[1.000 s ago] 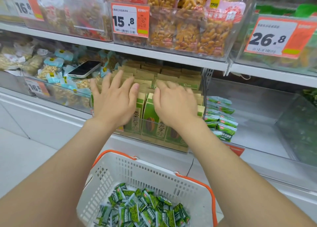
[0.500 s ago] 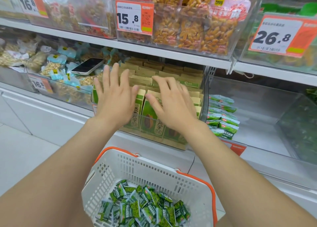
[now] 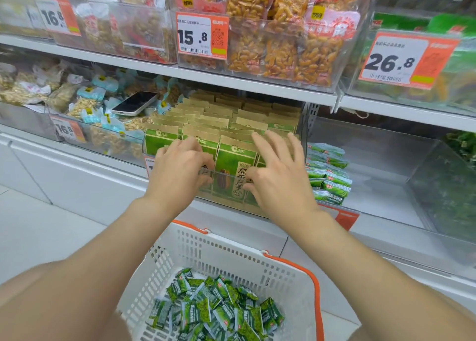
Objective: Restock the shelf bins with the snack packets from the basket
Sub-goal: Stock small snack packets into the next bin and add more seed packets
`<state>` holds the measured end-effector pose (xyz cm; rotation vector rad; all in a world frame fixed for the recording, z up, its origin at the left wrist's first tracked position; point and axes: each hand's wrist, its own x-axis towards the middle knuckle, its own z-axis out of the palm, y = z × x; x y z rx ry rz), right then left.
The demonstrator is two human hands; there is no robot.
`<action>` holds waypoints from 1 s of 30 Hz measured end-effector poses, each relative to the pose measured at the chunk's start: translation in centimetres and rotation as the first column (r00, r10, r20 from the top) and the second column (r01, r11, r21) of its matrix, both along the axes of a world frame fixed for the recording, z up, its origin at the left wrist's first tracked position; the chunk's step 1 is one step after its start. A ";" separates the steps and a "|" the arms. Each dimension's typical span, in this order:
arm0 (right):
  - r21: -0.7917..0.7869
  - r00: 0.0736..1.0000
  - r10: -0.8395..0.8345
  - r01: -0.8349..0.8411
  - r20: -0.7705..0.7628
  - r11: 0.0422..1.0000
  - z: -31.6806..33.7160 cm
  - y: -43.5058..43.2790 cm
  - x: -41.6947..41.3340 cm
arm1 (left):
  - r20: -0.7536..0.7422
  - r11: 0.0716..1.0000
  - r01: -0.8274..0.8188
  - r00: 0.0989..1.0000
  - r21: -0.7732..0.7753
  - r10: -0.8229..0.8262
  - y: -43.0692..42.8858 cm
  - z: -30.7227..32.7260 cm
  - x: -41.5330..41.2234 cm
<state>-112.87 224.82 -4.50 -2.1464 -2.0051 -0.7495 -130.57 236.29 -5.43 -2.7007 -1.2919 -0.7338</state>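
A white basket [image 3: 231,250] with orange handles sits low in front of me, holding several small green snack packets [image 3: 213,309]. Above it, a clear shelf bin [image 3: 229,201] is packed with upright green-and-kraft packets [image 3: 237,165]. My left hand [image 3: 180,168] is at the front row, fingers curled over the top of a front packet. My right hand [image 3: 278,173] lies on the packets beside it, fingers spread and fairly straight, thumb against a front packet's face. A neighbouring clear bin [image 3: 386,165] to the right holds a stack of the same small green packets [image 3: 329,175] at its left side.
A phone [image 3: 135,103] lies on peanut bags in the bin to the left. The upper shelf carries bins of orange snack bags [image 3: 283,44] with price tags 15.8 [image 3: 202,35] and 26.8 [image 3: 401,59]. White floor [image 3: 51,232] is at the lower left.
Both hands have drawn back from the packet tops toward the bin's front row. The left hand's fingers went from flat to curled. The view has shifted slightly lower.
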 end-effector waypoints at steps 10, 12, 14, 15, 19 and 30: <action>0.188 0.997 0.001 0.013 -0.077 0.982 0.1 1.9 1.3 | 0.172 0.999 -0.005 0.985 0.051 -0.004 2.0 0.8 1.6; 0.203 0.997 -0.014 0.030 -0.082 0.979 0.4 2.7 1.9 | 0.198 1.000 0.002 0.980 0.025 -0.007 2.7 0.9 2.3; 0.174 0.997 -0.025 0.038 -0.076 0.984 0.2 3.5 2.2 | 0.162 1.000 0.005 0.987 -0.006 -0.004 3.4 0.8 3.0; 0.153 0.997 -0.030 0.040 -0.066 0.987 0.1 3.9 2.2 | 0.146 1.000 -0.002 0.989 -0.023 0.005 3.6 0.7 3.3; 0.124 0.998 -0.029 0.035 -0.050 0.992 -0.9 4.5 2.1 | 0.121 0.998 -0.050 0.991 -0.032 0.053 4.0 0.1 3.5; -0.006 0.991 0.095 -0.096 -0.099 0.995 0.4 2.5 1.7 | -0.007 0.976 -0.212 0.977 0.053 0.212 -0.2 0.4 5.2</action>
